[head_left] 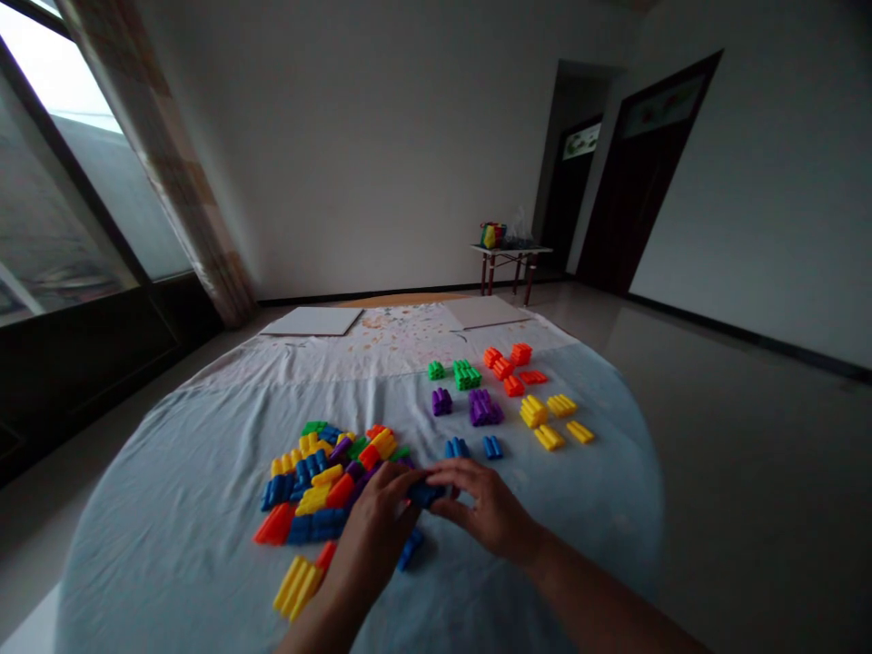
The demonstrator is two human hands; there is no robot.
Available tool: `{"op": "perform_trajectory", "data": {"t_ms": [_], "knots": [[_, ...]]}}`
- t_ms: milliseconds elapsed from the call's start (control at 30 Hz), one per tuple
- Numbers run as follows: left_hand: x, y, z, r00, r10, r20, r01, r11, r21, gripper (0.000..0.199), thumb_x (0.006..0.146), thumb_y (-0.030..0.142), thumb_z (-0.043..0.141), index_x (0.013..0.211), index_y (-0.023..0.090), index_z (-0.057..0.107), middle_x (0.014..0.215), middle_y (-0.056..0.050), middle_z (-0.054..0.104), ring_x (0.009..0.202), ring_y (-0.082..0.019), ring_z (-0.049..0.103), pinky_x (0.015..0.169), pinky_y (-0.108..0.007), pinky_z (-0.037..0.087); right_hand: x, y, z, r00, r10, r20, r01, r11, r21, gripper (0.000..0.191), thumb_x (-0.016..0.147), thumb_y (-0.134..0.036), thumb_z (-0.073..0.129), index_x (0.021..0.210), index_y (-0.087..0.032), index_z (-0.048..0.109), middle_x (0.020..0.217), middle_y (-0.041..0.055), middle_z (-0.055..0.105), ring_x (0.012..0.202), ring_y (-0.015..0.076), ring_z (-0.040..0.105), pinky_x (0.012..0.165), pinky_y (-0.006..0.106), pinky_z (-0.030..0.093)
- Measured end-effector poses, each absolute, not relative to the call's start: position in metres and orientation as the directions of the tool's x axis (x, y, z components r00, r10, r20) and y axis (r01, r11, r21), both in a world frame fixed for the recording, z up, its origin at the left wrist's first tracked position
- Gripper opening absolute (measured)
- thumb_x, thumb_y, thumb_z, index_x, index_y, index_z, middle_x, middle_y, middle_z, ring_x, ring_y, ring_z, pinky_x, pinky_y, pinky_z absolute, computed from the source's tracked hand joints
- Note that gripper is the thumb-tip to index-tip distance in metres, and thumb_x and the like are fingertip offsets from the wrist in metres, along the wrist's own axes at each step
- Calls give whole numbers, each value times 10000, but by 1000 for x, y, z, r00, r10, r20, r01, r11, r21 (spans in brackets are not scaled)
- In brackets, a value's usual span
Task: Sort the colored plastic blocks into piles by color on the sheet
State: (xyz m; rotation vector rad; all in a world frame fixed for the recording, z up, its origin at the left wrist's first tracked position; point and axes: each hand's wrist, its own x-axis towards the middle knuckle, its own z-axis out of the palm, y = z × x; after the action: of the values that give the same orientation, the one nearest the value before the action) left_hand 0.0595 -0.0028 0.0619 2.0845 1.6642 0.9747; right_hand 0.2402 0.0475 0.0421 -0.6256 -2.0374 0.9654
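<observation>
**"Where's the block sitting against your grip?"**

"You're holding a blue ribbed block (pixel 426 495) between your left grip (pixel 378 518) and your right grip (pixel 487 509). Both sets of fingers are closing on it from opposite ends, so the block is clamped in the middle, just above the cloth."

**"What's lying closest to your hands?"**

"A smaller blue block (pixel 411 549) is resting on the pale blue cloth (pixel 170 563), just below your left grip. A yellow ribbed block (pixel 296 586) is lying near your left wrist, and a mixed heap of coloured blocks (pixel 320 481) is pressing up against the outer side of that hand."

**"And ahead of you?"**

"Small separate groups are sitting past your right grip, well apart from the heap. Two blue blocks (pixel 470 447) are lying nearest, then purple blocks (pixel 485 408) and yellow blocks (pixel 545 413), with green blocks (pixel 467 374) and orange blocks (pixel 504 363) beyond them."

**"What's farther out?"**

"Two white boards (pixel 312 321) are lying at the far edge of a stained white cloth (pixel 388 350). Beyond that, a small worktop (pixel 510 249) is carrying a colourful bag (pixel 492 235), and dark doors (pixel 637 173) are standing to its right."
</observation>
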Motion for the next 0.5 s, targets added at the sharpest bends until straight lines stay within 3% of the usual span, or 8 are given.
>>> {"op": "perform_trajectory", "data": {"t_ms": [100,300,400,500], "knots": [[59,-2,61,149,943,298,729,-308,611,347,751,127,573,1064,250,662,989,-62,650,894,-171,634,812,-302,535,246,48,50,-624,692,361,102,531,-841,294,767,-366,683,1012,-207,651,1220,80,609,1032,206,609,761,300,525],[44,-1,59,117,919,376,789,-316,527,452,760,308,618,1208,269,569,1203,-76,621,1103,-231,578,927,-392,497,255,59,57,-639,722,265,179,474,-862,276,751,-370,701,972,-210,662,1029,50,695,931,202,641,730,304,507],[7,3,63,-61,884,463,820,-220,528,446,776,444,563,1178,253,574,1188,-78,626,1082,-245,583,924,-417,487,262,77,51,-512,762,397,242,571,-785,242,779,-364,674,957,-201,655,1044,72,681,979,217,625,827,357,498],[-44,6,62,-398,750,529,798,0,602,371,800,451,479,1074,233,599,1038,-60,658,950,-223,614,833,-372,505,268,95,42,-440,735,516,353,670,-653,157,795,-299,663,912,-195,653,1045,82,667,1026,224,601,921,408,458]]}}
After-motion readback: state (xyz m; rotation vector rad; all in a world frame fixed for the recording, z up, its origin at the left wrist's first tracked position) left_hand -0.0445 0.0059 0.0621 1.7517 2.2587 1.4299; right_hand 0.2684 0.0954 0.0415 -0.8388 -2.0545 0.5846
